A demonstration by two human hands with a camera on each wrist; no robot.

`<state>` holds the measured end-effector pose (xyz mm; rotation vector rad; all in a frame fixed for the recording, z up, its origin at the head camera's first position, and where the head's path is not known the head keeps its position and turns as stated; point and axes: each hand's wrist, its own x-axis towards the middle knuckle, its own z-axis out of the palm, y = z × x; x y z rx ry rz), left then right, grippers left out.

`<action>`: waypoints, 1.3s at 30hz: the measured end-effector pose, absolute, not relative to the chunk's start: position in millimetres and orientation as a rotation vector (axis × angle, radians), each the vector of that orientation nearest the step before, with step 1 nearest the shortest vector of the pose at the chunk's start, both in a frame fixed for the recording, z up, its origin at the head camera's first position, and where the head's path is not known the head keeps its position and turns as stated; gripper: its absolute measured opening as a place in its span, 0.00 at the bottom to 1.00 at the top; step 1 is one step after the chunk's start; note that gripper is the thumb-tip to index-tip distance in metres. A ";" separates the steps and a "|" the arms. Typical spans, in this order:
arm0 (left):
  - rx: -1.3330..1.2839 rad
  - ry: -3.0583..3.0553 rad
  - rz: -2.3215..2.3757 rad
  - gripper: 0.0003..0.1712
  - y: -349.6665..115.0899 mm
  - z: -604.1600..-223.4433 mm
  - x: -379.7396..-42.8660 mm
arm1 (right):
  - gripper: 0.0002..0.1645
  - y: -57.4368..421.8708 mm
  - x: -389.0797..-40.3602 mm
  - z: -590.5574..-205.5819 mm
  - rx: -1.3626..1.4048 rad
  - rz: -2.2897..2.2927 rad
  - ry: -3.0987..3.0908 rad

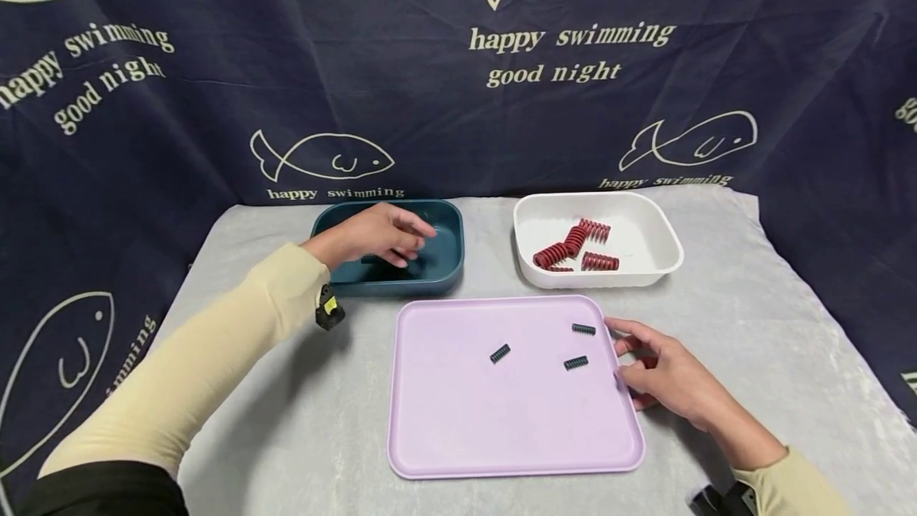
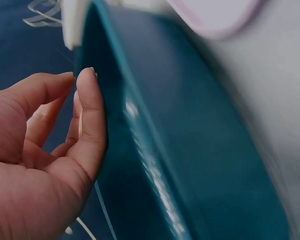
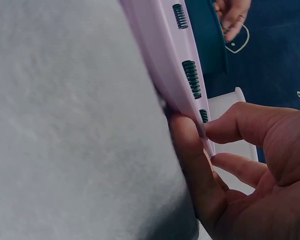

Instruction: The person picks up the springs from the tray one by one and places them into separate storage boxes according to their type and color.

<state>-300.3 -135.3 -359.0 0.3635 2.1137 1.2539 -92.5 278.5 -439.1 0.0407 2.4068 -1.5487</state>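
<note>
My left hand hangs over the dark teal bin, its fingers loosely bent with nothing between them. The left wrist view shows that bare hand beside the bin's rim. At the lilac tray, my right hand pinches the right edge. In the right wrist view, fingers lie under and against the tray's rim. Three small dark green springs lie on the tray: one spring near the middle, another spring and a third spring toward the right.
Behind the tray, a white bin holds several larger red springs. A grey cloth covers the table. Dark blue curtains with fish drawings hang at the back and sides.
</note>
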 end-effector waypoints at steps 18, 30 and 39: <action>0.636 1.898 1.321 0.20 -42.9 -351.5 -245.7 | 0.45 277.3 -93.9 -440.2 0.036 -1.565 2.395; 0.690 1.845 1.290 0.21 16.0 -376.7 -228.0 | 0.44 279.2 -92.3 -442.4 0.011 -1.582 2.398; 0.692 1.924 1.270 0.22 41.4 -401.6 -220.4 | 0.44 279.5 -92.3 -442.1 -0.026 -1.602 2.400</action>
